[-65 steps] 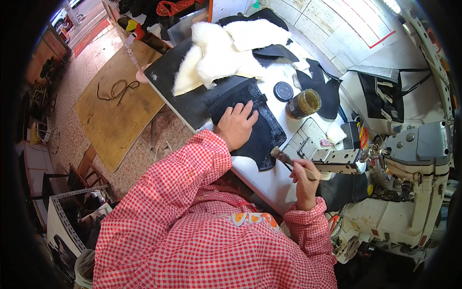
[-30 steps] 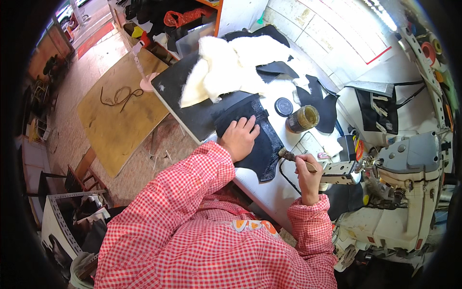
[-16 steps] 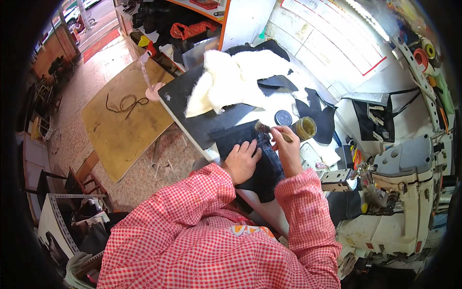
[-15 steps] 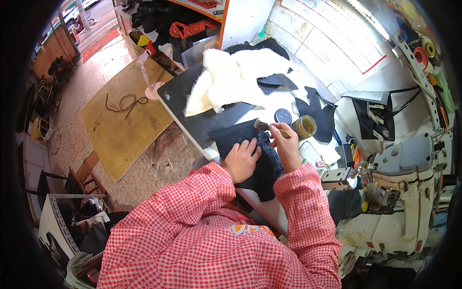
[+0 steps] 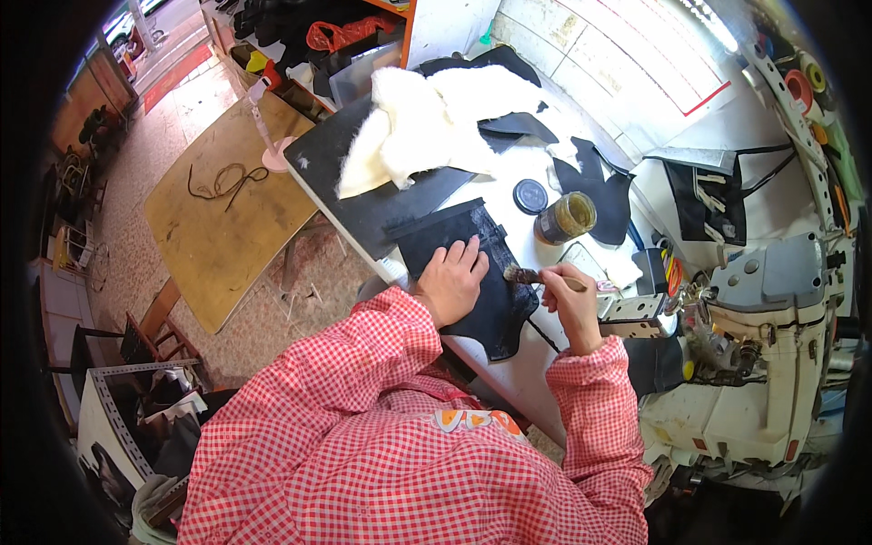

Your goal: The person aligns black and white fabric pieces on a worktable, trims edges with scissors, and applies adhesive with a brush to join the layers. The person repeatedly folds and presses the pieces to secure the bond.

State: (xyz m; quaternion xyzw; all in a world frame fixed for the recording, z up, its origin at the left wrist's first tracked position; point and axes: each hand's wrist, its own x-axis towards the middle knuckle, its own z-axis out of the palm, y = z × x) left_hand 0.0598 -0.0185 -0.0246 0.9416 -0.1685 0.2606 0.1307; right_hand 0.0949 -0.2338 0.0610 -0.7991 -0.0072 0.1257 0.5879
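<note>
My left hand (image 5: 450, 282) lies flat with its fingers stretched over a flat black piece (image 5: 490, 320), which looks like leather or fabric, on the white tabletop. My right hand (image 5: 572, 304) is closed round the handle of a brush (image 5: 530, 275). Dark bristles touch the black piece near its right edge, where a wet-looking sheen shows along the strip. Beyond the brush stands an open glass jar (image 5: 565, 219) of yellowish-brown stuff. Its round dark lid (image 5: 530, 196) lies just left of it.
White fleecy material (image 5: 409, 127) is heaped over a black board (image 5: 318, 163) at the back. More black cut pieces (image 5: 595, 186) lie behind the jar. A sewing machine (image 5: 763, 345) stands at right. Lower at left is a brown board (image 5: 227, 218) carrying a cord and a pink stand (image 5: 275, 154).
My right hand has drawn the brush down and to the right along the black piece's edge. My left hand stays pressed on the piece.
</note>
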